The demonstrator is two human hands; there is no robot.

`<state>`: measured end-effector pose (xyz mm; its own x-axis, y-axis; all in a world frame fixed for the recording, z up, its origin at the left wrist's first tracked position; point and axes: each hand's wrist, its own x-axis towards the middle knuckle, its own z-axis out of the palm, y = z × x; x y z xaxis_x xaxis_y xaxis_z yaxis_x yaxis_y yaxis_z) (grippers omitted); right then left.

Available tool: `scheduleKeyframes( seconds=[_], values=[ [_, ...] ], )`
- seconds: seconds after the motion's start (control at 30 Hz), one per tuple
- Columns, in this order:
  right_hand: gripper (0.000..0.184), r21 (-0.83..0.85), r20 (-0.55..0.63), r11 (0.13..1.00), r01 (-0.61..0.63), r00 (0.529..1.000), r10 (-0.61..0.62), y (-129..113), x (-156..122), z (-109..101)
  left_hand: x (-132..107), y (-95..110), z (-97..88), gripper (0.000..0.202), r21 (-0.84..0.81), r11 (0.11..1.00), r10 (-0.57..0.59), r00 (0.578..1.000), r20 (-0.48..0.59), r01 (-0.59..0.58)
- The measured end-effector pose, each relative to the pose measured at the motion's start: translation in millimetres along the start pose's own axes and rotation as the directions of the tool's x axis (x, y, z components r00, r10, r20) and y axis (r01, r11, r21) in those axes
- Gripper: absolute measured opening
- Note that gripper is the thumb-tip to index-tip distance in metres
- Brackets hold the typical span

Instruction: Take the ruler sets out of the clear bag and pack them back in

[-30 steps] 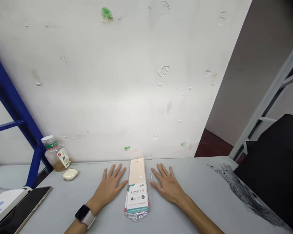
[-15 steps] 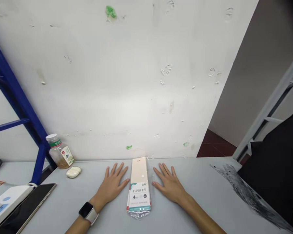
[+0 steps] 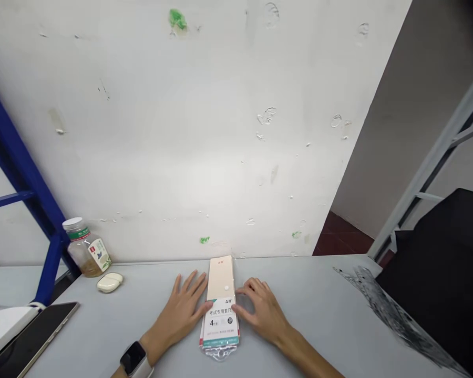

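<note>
Behind everything, a scuffed white wall (image 3: 189,157) rises above a grey desk (image 3: 323,294). Centrally on that desk lies the packaged ruler set (image 3: 220,328), between both hands. The left hand (image 3: 183,311) spreads its fingers wide, thumb over the package's left edge; the right hand (image 3: 262,311) curls its fingers, thumb and index apart at the right edge. Farther left stand a white-capped jar (image 3: 87,252) and, just beside it, a smaller cream case (image 3: 110,282).
</note>
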<state>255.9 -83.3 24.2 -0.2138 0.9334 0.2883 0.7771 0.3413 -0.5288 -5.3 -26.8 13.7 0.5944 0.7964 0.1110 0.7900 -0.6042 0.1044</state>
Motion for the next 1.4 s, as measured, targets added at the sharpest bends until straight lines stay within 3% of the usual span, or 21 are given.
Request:
scheduleKeyframes(
  seconds=[0.2, 0.33, 0.43, 0.53, 0.6, 0.7, 0.93, 1.1, 1.23, 1.27, 1.4],
  values=[
    [0.019, 0.249, 0.074, 0.961, -0.122, 0.992, 0.106, 3.1, 3.2, 3.3, 0.4, 9.4, -7.1, 0.062, -0.076, 0.996, 0.048, 0.996, -0.077, -0.054],
    [0.019, 0.518, 0.086, 0.835, -0.185, 0.983, 0.165, 6.9, 5.9, 4.3, 1.5, 16.5, -11.3, 0.056, -0.382, 0.924, -0.049, 0.991, -0.123, -0.001],
    [0.021, 0.650, 0.112, 0.724, -0.233, 0.971, 0.212, 5.0, 7.6, 5.8, 4.0, 21.0, -10.5, 0.051, -0.685, 0.724, -0.184, 0.980, -0.080, 0.080],
    [0.022, 0.695, 0.137, 0.668, -0.266, 0.961, 0.239, 3.1, 8.5, 5.6, 7.2, 24.3, -9.2, 0.055, -0.897, 0.430, -0.233, 0.972, 0.002, 0.105],
    [0.020, 0.708, 0.144, 0.649, -0.277, 0.957, 0.252, 3.6, 8.9, 4.1, 8.5, 26.1, -9.9, 0.063, -0.961, 0.255, -0.226, 0.973, 0.048, 0.106],
    [0.020, 0.710, 0.150, 0.640, -0.292, 0.952, 0.267, 6.8, 9.8, 1.6, 8.3, 28.0, -13.3, 0.068, -0.983, 0.141, -0.192, 0.977, 0.087, 0.115],
    [0.027, 0.700, 0.178, 0.655, -0.285, 0.957, 0.227, 6.4, 8.9, 1.2, 1.8, 29.9, -18.4, 0.064, -0.974, 0.141, -0.083, 0.982, 0.168, 0.178],
    [0.033, 0.709, 0.193, 0.644, -0.285, 0.958, 0.211, 7.5, 10.3, -5.4, 3.0, 25.1, -21.1, 0.067, -0.980, 0.153, -0.139, 0.984, 0.109, 0.130],
    [0.036, 0.616, 0.182, 0.713, -0.333, 0.942, 0.283, 30.1, 10.8, -14.5, 1.5, 3.0, -26.9, 0.067, -0.960, 0.253, -0.187, 0.980, 0.071, 0.118],
    [0.038, 0.535, 0.138, 0.770, -0.349, 0.935, 0.328, 37.7, 9.7, -16.4, -0.3, -4.3, -28.9, 0.068, -0.950, 0.284, -0.192, 0.979, 0.076, 0.129],
    [0.037, 0.388, 0.040, 0.835, -0.390, 0.912, 0.408, 61.9, 0.6, -18.6, -12.6, -30.4, -32.3, 0.065, -0.868, 0.451, -0.249, 0.963, 0.099, 0.206]
  ],
)
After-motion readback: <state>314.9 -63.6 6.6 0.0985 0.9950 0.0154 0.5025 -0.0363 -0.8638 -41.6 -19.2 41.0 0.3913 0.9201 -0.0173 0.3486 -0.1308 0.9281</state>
